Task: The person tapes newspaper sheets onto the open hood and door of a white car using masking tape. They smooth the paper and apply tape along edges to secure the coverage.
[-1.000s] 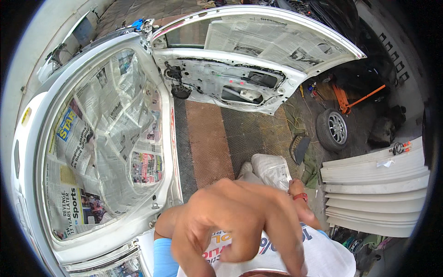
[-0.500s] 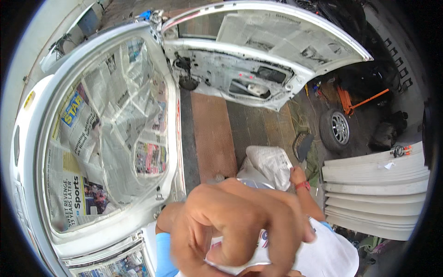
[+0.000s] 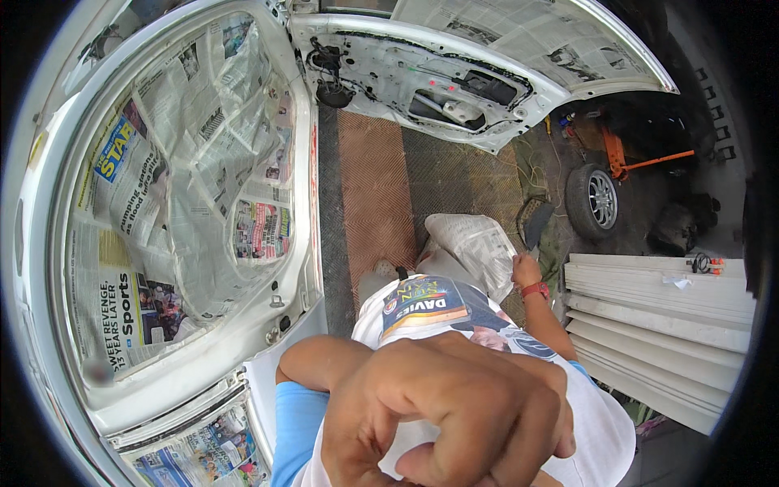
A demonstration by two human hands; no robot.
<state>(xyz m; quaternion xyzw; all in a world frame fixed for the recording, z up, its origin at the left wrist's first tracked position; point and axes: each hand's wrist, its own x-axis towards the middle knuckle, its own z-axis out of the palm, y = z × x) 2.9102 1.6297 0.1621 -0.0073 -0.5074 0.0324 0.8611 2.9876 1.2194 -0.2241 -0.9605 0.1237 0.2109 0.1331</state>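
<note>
My left hand (image 3: 454, 406) is raised very close in front of me, large and partly cut off by the lower edge. Its fingers are curled; what they hold, if anything, is hidden. Out to the right, my right hand (image 3: 523, 272), with a red band at the wrist, is closed on the edge of a crumpled newspaper (image 3: 479, 252) that hangs low over the floor. On the left stands a white car body (image 3: 304, 268); newspaper sheets (image 3: 191, 195) mask its door opening. An open white car door (image 3: 389, 77) swings out at the far side.
A loose wheel (image 3: 592, 201) lies by an orange floor jack (image 3: 614, 154) at the far right. White ridged panels (image 3: 657, 325) stand close on my right. A dark sandal-like item (image 3: 534, 221) and thin cords lie on the patterned mat (image 3: 373, 187).
The view has tilted down, so more of my shirt shows and the door sits higher. My left hand appears lower and slightly right. My right hand keeps hold of the newspaper.
</note>
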